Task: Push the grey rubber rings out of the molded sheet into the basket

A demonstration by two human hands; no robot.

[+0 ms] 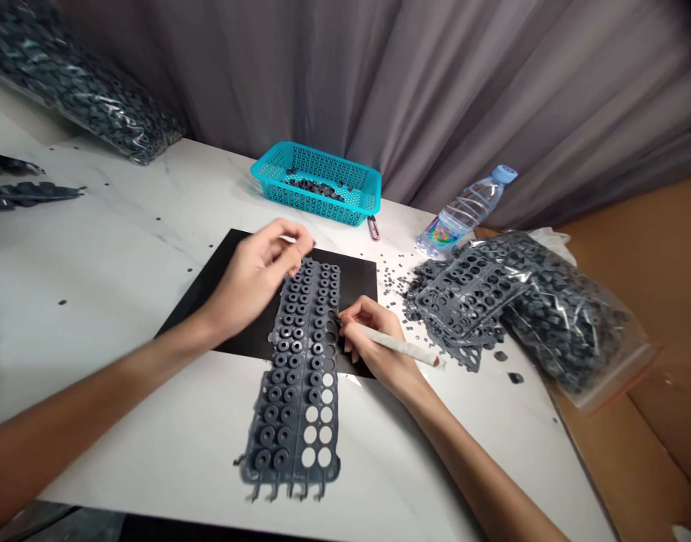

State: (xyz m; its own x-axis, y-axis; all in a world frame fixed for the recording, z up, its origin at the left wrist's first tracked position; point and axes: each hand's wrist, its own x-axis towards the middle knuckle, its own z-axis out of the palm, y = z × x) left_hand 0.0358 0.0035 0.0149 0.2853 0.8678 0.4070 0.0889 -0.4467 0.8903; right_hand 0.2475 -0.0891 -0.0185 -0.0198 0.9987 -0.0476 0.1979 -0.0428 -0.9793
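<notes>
dark rubbery sheet lay lengthwise, far part over smooth black mat, near end on white table. judged part done: near-right holes bare, round; left columns and far right rows still filled with thick ring-shaped pieces. right hand grasped pale, tape-wrapped pen-like tool at sheet's right edge. left hand curled by far end, fingertips close; could not tell whether anything pinched. perforated, glossy teal basket stood far, loose dark pieces inside.
</notes>
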